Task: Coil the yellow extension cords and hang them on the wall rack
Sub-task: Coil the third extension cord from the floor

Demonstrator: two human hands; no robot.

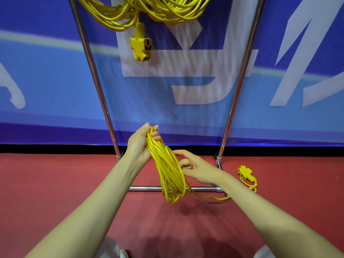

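Note:
My left hand grips the top of a coil of yellow extension cord, whose loops hang down over the rack's bottom bar. My right hand is beside the coil at mid-height, fingers loosely curled and touching the strands; whether it pinches one I cannot tell. The cord's free tail runs right along the floor to a yellow multi-outlet socket end. At the top, other yellow coils hang from the rack, with a socket block dangling below them.
A metal rack with two slanted uprights and a low crossbar stands on red floor, in front of a blue banner wall. My shoes show at the bottom edge.

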